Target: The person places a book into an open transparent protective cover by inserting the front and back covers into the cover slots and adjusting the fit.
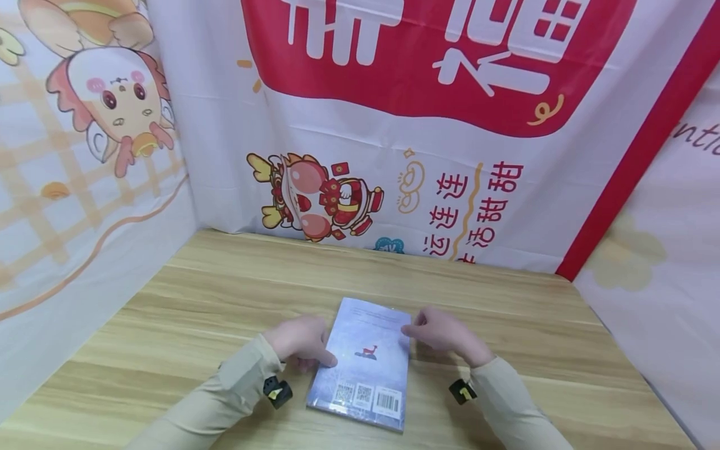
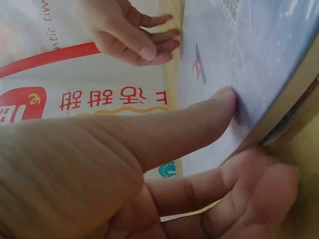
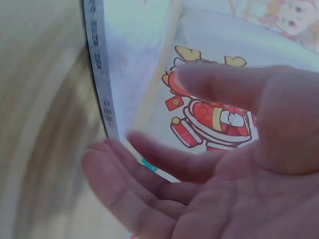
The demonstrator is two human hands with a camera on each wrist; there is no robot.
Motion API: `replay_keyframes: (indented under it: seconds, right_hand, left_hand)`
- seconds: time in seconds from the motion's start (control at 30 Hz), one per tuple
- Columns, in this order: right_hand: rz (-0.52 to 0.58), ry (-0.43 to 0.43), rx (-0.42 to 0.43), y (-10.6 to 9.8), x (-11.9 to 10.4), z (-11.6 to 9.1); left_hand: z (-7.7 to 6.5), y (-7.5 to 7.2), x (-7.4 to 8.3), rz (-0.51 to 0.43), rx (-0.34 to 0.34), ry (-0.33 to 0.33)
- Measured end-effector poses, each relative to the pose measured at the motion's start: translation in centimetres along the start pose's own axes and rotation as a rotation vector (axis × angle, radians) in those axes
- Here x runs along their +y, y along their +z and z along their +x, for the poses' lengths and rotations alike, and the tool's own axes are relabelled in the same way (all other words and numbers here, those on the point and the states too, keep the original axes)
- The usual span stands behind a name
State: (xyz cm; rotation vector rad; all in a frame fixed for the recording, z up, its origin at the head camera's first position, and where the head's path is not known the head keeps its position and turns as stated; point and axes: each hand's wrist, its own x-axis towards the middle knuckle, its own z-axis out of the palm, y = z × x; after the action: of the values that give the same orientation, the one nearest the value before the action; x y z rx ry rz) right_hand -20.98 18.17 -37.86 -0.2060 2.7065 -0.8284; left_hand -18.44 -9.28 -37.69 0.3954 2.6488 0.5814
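Note:
A pale blue book (image 1: 368, 369) lies on the wooden table with a small red animal picture, codes and a barcode facing up. At its left edge is my left hand (image 1: 302, 340). In the left wrist view its thumb (image 2: 199, 122) presses on the cover while the curled fingers (image 2: 249, 191) meet the page edge from below. My right hand (image 1: 441, 331) is by the upper right edge of the book. The right wrist view shows its thumb and fingers spread apart, the fingertips close to the lettered spine (image 3: 102, 74); whether they touch it I cannot tell.
The wooden table (image 1: 225, 300) runs back to a white hanging cloth (image 1: 208, 125) with red lettering and cartoon figures. Printed cloth also hangs at the left and right sides. A black band with a yellow mark (image 1: 278, 392) sits at the left wrist, another (image 1: 463, 392) at the right.

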Motion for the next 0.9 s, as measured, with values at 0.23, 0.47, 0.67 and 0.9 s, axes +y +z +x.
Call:
replay_keyframes:
  seconds: [0.23, 0.47, 0.67, 0.9]
  right_hand:
    - [0.430, 0.013, -0.022, -0.2, 1.6, -0.2]
    - [1.041, -0.007, -0.319, -1.3, 3.5, -1.5]
    - [1.315, 0.054, -0.450, -2.0, 4.4, -1.8]
    - [1.448, 0.100, -0.475, -2.0, 4.6, -1.6]
  left_hand:
    - [0.2, 0.5, 0.0, -0.125, 0.049, -0.019]
    - [0.2, 0.6, 0.2, -0.180, 0.051, -0.003]
    - [0.5, 0.1, 0.1, -0.212, 0.099, 0.009]
    - [0.9, -0.2, -0.1, -0.246, 0.130, 0.011]
